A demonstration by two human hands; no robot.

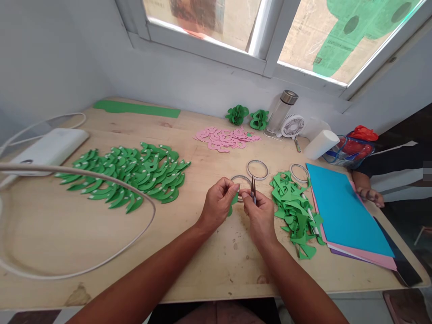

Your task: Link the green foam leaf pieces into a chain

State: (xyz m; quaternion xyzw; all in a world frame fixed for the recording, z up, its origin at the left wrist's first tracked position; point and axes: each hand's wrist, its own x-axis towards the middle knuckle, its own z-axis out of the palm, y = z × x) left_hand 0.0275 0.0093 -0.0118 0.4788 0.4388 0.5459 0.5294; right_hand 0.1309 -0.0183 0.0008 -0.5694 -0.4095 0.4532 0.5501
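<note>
Your left hand (218, 201) pinches a green paper piece (233, 205) over the table (195, 270), while your right hand (262, 217) closes around scissors (254, 192); this looks like close fingertip work, and moving next calls for blades kept clear.

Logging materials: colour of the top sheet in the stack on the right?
Bright blue top sheet, clearest in the head view.
</note>
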